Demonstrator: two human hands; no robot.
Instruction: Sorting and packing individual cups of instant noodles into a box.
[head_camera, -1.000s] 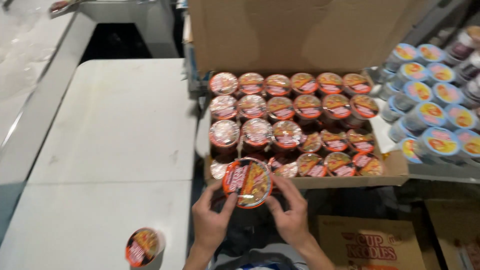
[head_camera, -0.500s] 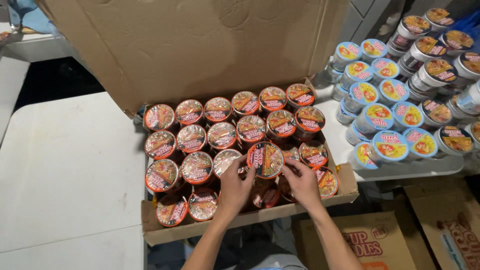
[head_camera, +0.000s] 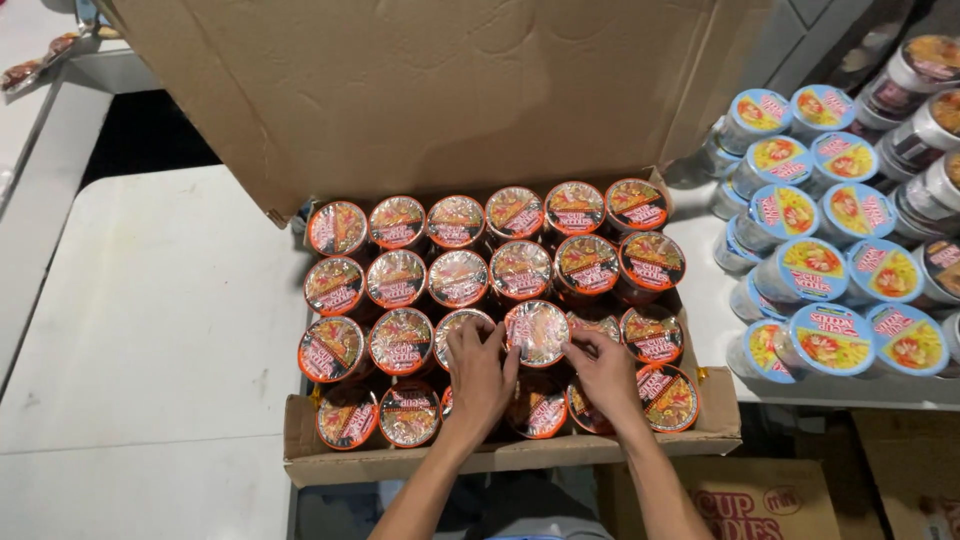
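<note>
Both hands, left hand and right hand, pinching one round foil-lidded orange noodle cup inside the open brown cardboard box, hemmed by identical glossy cups; blue-lidded cups right of the box.

Both hands seemingly on noodle cup

Round noodle cup with an orange-red rim and a shiny clear wrap over a lid showing a food picture. Standing upright, lid facing up, in the third row from the back of an open cardboard box. Packed tight among many more cups just like it, near the middle, touching the cups beside it.
</note>
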